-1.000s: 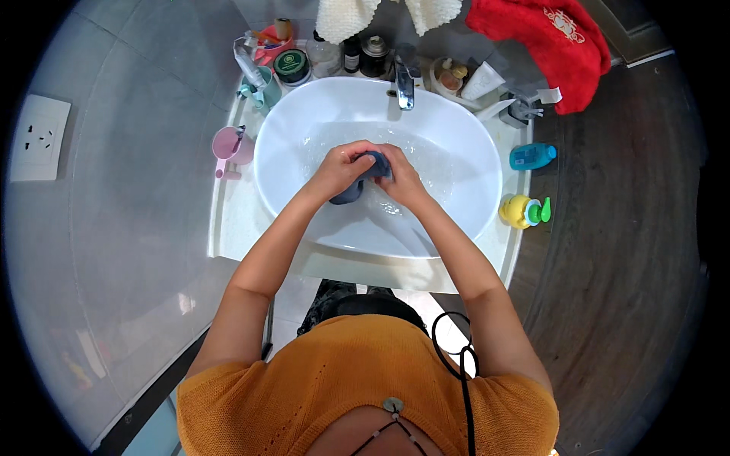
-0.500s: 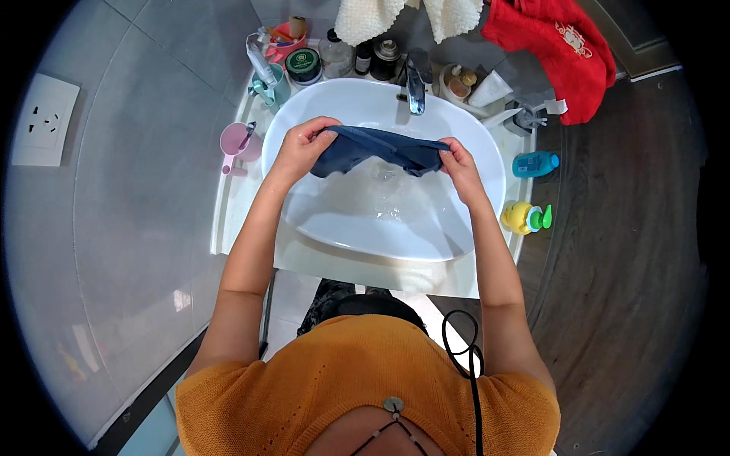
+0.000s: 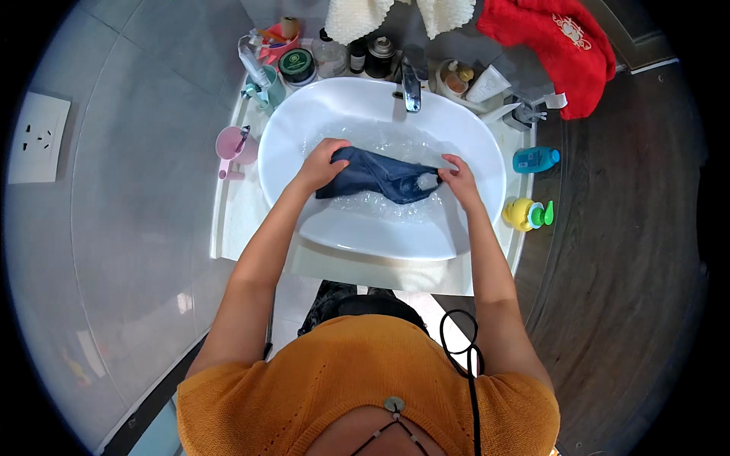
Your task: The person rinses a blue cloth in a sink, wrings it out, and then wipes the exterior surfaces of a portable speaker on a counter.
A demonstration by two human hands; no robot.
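A wet, dark blue piece of clothing [image 3: 378, 176] is stretched out in the water of a white oval basin [image 3: 372, 242]. Its exact kind does not show. My left hand [image 3: 325, 165] is closed on the garment's left end, with the thumb on top. At the other end, my right hand [image 3: 458, 181] pinches the edge of the fabric between thumb and fingers. Ripples and splashes surround the garment, and a patch of water shows through a gap in it beside my right hand. The tap [image 3: 412, 83] stands beyond it at the basin's back edge.
Left of the basin are a pink cup [image 3: 228, 147] and a teal cup [image 3: 272, 90]. Several jars, including one with a green lid [image 3: 296, 65], line the back. A blue bottle [image 3: 534, 160] and yellow pump bottle [image 3: 520, 216] stand at right. A red towel [image 3: 549, 47] hangs above.
Both hands have come nearer to me and lowered the garment from above the basin into the water. The water is now stirred up and splashing around it.
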